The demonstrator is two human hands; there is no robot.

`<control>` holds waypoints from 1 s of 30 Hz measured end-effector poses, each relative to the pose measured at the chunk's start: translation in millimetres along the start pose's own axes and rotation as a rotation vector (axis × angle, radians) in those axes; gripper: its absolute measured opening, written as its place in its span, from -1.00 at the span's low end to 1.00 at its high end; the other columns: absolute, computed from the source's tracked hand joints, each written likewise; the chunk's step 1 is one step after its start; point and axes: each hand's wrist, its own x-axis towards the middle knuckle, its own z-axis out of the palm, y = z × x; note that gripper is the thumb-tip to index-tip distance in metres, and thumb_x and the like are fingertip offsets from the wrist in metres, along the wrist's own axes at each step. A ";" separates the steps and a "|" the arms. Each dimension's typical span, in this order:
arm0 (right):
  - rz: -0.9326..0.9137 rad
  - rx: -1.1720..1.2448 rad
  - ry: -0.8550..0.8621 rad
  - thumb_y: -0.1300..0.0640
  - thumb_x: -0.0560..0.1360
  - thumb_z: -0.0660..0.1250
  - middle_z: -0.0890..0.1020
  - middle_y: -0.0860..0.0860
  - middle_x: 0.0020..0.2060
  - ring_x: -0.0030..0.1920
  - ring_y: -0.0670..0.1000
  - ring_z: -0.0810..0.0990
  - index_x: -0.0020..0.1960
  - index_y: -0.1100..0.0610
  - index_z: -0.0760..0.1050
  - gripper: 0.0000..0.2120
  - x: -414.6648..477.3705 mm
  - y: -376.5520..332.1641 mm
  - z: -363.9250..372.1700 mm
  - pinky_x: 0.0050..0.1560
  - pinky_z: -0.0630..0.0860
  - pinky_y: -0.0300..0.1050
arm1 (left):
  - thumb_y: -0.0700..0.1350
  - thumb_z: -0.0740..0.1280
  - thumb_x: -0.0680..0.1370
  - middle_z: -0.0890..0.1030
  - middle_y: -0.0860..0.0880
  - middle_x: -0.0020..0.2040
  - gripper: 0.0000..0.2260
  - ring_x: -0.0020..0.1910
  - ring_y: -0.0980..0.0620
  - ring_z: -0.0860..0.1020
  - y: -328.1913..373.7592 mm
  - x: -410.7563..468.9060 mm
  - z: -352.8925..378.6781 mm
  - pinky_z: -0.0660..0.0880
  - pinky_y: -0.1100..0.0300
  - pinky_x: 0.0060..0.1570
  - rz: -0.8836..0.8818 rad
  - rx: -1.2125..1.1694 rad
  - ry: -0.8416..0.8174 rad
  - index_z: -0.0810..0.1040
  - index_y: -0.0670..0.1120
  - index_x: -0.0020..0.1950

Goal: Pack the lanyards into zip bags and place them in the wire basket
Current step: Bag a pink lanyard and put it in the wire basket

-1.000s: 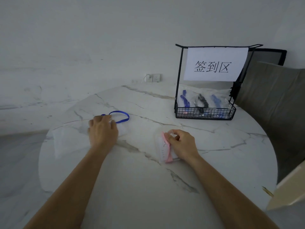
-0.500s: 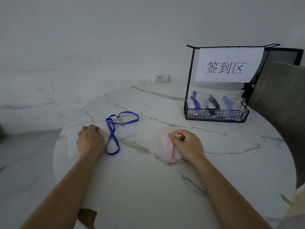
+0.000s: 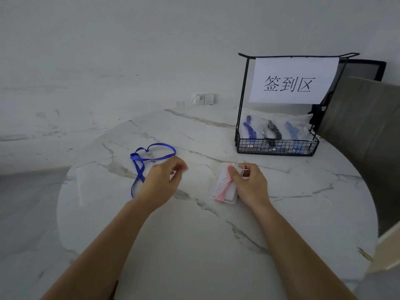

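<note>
On the worktop, the right hand pinches the pink lanyard. The left hand curls over the blue lanyard; whether it holds anything is unclear. Farther back, the wire basket holds bagged lanyards.

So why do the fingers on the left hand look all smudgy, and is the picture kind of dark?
Head view: the left hand has smeared fingertips, likely motion blur, while the right hand and pink lanyard look sharper; head view again: light is dim and greyish, shadows soft, no glare on the table.
</note>
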 end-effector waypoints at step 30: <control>0.015 0.017 0.050 0.01 0.53 0.42 0.53 -0.03 0.03 0.01 -0.02 0.52 0.24 0.12 0.43 -0.65 3.8 -1.0 -18.5 -0.05 0.40 -0.20 | 0.01 0.26 0.59 0.54 0.01 0.13 -0.76 0.13 0.03 0.44 19.3 -1.8 40.5 0.50 0.13 0.04 -0.251 0.399 -0.056 0.64 -0.02 0.14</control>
